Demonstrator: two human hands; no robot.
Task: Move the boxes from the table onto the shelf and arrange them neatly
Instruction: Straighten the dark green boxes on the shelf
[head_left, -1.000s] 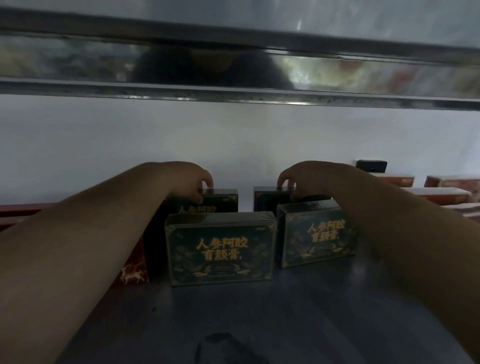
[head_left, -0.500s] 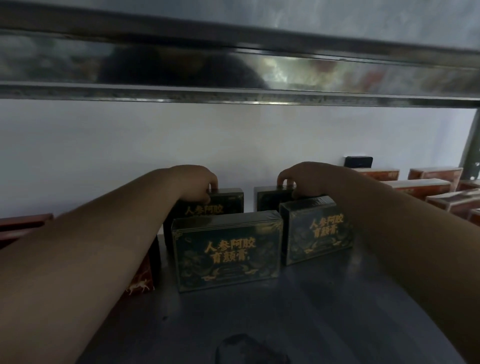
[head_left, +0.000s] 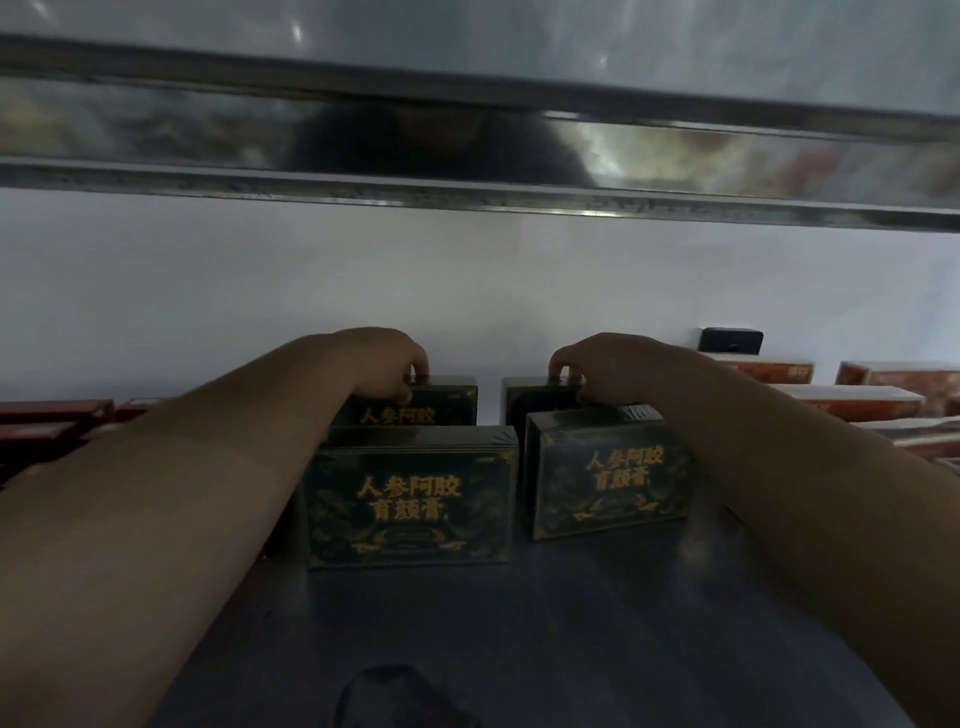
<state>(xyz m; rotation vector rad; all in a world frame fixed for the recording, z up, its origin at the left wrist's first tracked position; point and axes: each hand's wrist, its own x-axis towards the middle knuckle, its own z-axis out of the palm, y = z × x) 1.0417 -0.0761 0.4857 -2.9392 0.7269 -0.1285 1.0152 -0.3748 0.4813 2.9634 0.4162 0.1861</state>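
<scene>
Several dark green boxes with gold lettering stand upright on a metal shelf (head_left: 571, 623). Two are in front: a left front box (head_left: 410, 499) and a right front box (head_left: 608, 473), slightly angled. Behind them stand a back left box (head_left: 447, 405) and a back right box (head_left: 535, 405) near the white wall. My left hand (head_left: 384, 364) grips the top of the back left box, fingers curled over its rear edge. My right hand (head_left: 608, 364) grips the top of the back right box the same way.
Red boxes (head_left: 841, 400) lie in rows on the shelf to the right, with a small black object (head_left: 730, 340) behind them. More red boxes (head_left: 52, 421) sit at the far left. The upper shelf's metal rail (head_left: 467, 150) runs overhead.
Both hands stay on the tops of the two back boxes. The view has shifted slightly; the boxes have hardly moved.
</scene>
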